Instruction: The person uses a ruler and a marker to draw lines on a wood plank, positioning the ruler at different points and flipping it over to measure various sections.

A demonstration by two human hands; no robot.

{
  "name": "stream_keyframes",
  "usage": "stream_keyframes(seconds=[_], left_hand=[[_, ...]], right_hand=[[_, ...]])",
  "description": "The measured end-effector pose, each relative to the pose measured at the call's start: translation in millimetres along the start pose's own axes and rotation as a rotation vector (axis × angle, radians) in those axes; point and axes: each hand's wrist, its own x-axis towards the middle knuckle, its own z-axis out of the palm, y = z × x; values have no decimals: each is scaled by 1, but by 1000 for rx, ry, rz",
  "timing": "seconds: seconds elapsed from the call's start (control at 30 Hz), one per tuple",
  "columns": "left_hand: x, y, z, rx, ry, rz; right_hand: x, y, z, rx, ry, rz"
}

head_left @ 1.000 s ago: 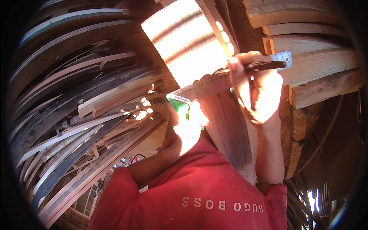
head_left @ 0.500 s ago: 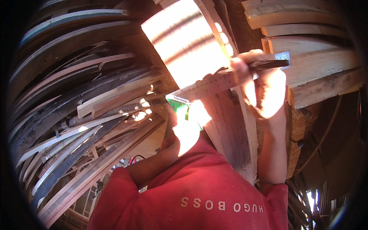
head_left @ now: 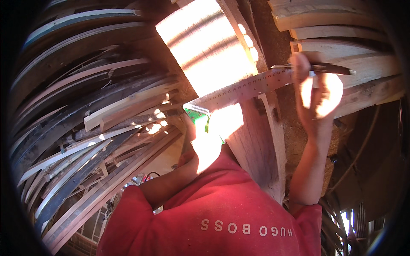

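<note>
A try square with a green stock (head_left: 197,116) and a steel ruled blade (head_left: 239,90) lies across a wooden board (head_left: 255,147). My left hand (head_left: 208,135), bleached by sunlight, is closed round the stock at the board's left edge. The blade runs from there up and right, past the board's right edge. Over its far end is my right hand (head_left: 319,90), slightly blurred, with a slim dark pencil (head_left: 335,68) pinched between thumb and fingers. The pencil's pointed end faces left, above the blade. Whether it touches anything I cannot tell.
Strong sunlight with dark stripes covers the board's far part (head_left: 209,51). Many long timber strips (head_left: 115,104) are stacked on the left. Thick planks (head_left: 337,25) jut in at the upper right. Sawdust (head_left: 294,141) lies beside the board's right edge.
My right hand has moved right with the pencil, uncovering more of the blade. My left hand and the try square stay almost where they were.
</note>
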Motion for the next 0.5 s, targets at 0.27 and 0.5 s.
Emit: stream_keyframes(seconds=[0.27,0.5], left_hand=[[-3,2,8,-68,1,18],[-4,5,18,-93,1,43]], right_hand=[[-22,5,-8,120,207,278],[-30,-3,-2,259,234,314]])
